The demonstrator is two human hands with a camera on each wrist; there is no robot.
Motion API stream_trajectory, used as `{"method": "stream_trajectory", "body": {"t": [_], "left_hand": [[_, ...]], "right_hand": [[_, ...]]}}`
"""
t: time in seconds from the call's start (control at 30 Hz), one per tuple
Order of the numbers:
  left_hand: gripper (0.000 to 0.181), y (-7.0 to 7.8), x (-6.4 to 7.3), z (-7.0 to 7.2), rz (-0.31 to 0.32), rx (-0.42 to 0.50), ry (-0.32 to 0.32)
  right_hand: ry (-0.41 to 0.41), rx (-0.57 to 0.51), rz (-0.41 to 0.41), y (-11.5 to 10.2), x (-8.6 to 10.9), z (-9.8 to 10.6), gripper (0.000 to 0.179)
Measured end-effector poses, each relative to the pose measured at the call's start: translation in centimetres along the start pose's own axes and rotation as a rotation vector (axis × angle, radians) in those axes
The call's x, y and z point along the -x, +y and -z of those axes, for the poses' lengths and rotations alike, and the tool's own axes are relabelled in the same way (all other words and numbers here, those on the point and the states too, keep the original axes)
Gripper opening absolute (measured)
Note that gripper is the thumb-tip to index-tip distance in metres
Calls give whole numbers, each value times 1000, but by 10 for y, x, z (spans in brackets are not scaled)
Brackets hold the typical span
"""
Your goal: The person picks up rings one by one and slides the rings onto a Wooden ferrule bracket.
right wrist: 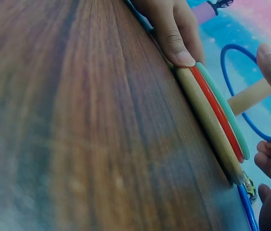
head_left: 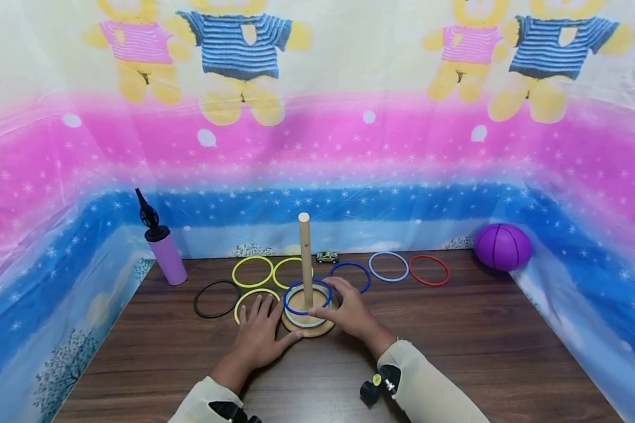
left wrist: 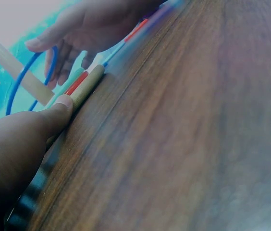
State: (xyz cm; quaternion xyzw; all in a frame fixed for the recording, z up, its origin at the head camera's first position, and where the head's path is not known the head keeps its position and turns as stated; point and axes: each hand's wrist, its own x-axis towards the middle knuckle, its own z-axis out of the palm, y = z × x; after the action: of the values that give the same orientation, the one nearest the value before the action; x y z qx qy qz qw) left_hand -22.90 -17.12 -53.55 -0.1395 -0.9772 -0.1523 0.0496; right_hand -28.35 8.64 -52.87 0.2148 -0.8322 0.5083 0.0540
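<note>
In the head view a wooden peg (head_left: 306, 252) rises from a round wooden base (head_left: 310, 333) on the table. A red ring (right wrist: 216, 111) and a mint green ring (right wrist: 223, 103) lie stacked on the base. Around the peg, tilted above that stack, is a blue ring (right wrist: 223, 62). My right hand (head_left: 351, 311) holds it from the right, thumb and fingers at its edge. My left hand (head_left: 259, 338) has its fingers spread to the left of the base, over part of a yellow ring (head_left: 238, 305). The left thumb touches the base's rim.
Behind and beside the base lie a black ring (head_left: 197, 299), two further yellow rings, a second blue ring (head_left: 368, 281), a light blue ring (head_left: 388, 279) and a red one (head_left: 428, 284). A toy car (head_left: 327, 257), a purple pump (head_left: 167, 258) and a purple ball (head_left: 503, 247) stand along the back.
</note>
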Motion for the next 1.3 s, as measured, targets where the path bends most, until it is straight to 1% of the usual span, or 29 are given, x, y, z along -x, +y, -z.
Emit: {"method": "stream_trajectory", "body": {"t": [0.2,0.4,0.6,0.7,0.87,1.3], "left_hand": [[92,-1,0,0,3,3,1],[92,0,-1,0,-4,3,16],[94,0,-2,-1,16,1,-10],[94,-1,-2,-1,23,-3,-22],[94,-1,-2,-2,19,3,-21],[94,-1,-3,-4,11,-11,-1]], "right_hand": [[-11,54,-21,0,2,0,79],[-16,100,-28,-1,2,0,84],[-29,99,-39,1,3,-1,90],[-35,118,-30,2,3,-1,90],[-44,175,-7,2,4,-1,88],[-44,246,-9,3,5,-2,92]]}}
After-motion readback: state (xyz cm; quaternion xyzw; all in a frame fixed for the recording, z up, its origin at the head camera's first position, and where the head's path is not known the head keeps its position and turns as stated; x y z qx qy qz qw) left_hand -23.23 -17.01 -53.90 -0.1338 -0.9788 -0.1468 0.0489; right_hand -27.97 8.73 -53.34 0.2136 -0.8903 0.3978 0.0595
